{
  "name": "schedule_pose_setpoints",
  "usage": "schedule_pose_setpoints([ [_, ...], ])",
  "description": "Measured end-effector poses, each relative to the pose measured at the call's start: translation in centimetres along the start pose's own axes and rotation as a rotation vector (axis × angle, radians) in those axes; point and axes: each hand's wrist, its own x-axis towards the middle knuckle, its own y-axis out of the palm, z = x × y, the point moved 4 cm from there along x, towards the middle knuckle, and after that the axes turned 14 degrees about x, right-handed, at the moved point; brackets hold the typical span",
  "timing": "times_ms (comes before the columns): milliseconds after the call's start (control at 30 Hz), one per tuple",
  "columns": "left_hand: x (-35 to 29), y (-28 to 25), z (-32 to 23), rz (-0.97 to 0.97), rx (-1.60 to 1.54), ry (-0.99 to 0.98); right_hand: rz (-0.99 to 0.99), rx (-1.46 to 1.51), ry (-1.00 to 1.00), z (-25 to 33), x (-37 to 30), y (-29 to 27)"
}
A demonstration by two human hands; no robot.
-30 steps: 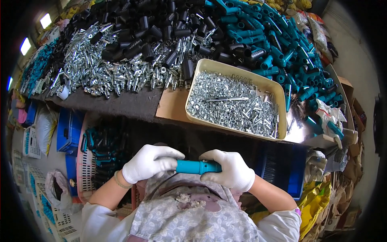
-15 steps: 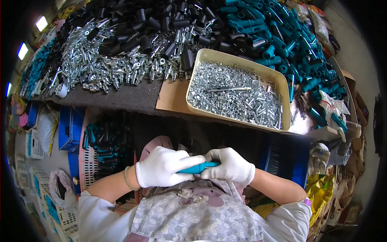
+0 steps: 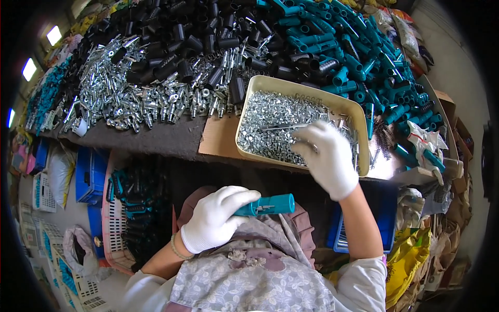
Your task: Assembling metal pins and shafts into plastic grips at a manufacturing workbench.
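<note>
Gloves on both hands: the left hand (image 3: 215,218) grips a teal handle (image 3: 270,204) over the lap, while the right hand (image 3: 326,156) reaches open-fingered into the tray (image 3: 249,112) of small silver screws (image 3: 270,125). Best to pinch a single screw, I'd say, and keep the handle level and steady.

The tray (image 3: 249,112) of small screws (image 3: 270,125) sits at the table's (image 3: 156,138) near edge. At its ten o'clock lie metal fittings (image 3: 119,93); at twelve, sleeves (image 3: 197,36); at two, handles (image 3: 353,52). At seven, below the table, stands a basket (image 3: 112,249).
</note>
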Motion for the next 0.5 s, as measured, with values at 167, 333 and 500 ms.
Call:
schedule_pose_setpoints([
  [167,0.1,0.3,-0.3,-0.07,-0.067,-0.043,0.12,-0.133,0.133,-4.3,0.3,1.3],
  [333,-0.1,-0.2,0.0,-0.067,-0.129,-0.114,-0.053,0.014,0.08,-4.3,-0.1,0.3],
  [500,0.6,-0.1,0.2,-0.111,-0.091,-0.074,-0.264,1.018,0.545,-3.8,-1.7,-1.0],
])
